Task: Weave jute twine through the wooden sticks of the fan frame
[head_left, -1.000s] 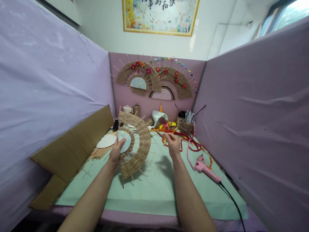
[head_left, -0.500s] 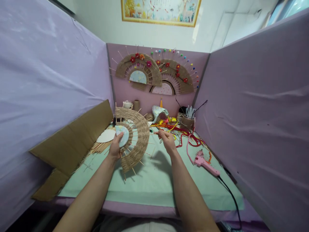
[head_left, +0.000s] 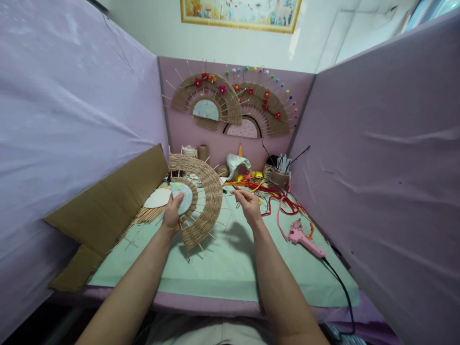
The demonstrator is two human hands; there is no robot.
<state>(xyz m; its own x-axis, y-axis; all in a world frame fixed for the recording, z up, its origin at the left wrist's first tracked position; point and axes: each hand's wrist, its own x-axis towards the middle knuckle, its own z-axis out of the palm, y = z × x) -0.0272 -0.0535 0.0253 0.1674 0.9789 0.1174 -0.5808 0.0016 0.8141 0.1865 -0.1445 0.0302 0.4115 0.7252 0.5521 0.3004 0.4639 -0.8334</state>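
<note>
My left hand grips a half-round woven fan by its pale blue cloth-covered centre, thumb on the front. Twine bands are woven over thin wooden sticks, whose ends poke out past the outer edge. The fan stands raised over the table, its curved side facing right. To the right of it, my right hand is closed in a pinch on a thin brown cord; a small loop hangs under the fingers. A gap separates these fingertips from the fan's edge.
A pink glue gun with a black cable lies on the mint-green cloth at right. Red and yellow pipe cleaners tangle behind. Cardboard leans at left beside thin sticks. Two finished fans hang on the back panel.
My right fingertips have drawn slightly up and away from the stick ends at the fan's edge. The fan is turned a little; my left hand keeps its grip. The view has tilted slightly.
</note>
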